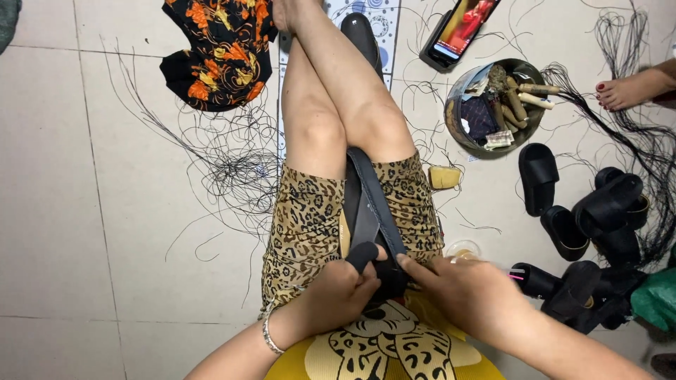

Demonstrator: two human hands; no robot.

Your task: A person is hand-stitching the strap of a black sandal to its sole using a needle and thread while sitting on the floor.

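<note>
A black sandal (366, 204) lies along my lap between my thighs, on leopard-print shorts (303, 225). My left hand (338, 295), with a silver bracelet at the wrist, grips the near end of the sandal and its strap. My right hand (472, 288) presses on the same end from the right, fingertips pinching the strap edge. A thin pink-tipped tool (516, 274) shows just past my right hand; I cannot tell whether the hand holds it.
A round tin (493, 105) of spools and tools sits on the tiled floor at the right, a phone (461, 28) beyond it. Several black sandals (577, 225) are piled at right. Loose black thread (232, 162) litters the floor. Another person's foot (627, 88) is at far right.
</note>
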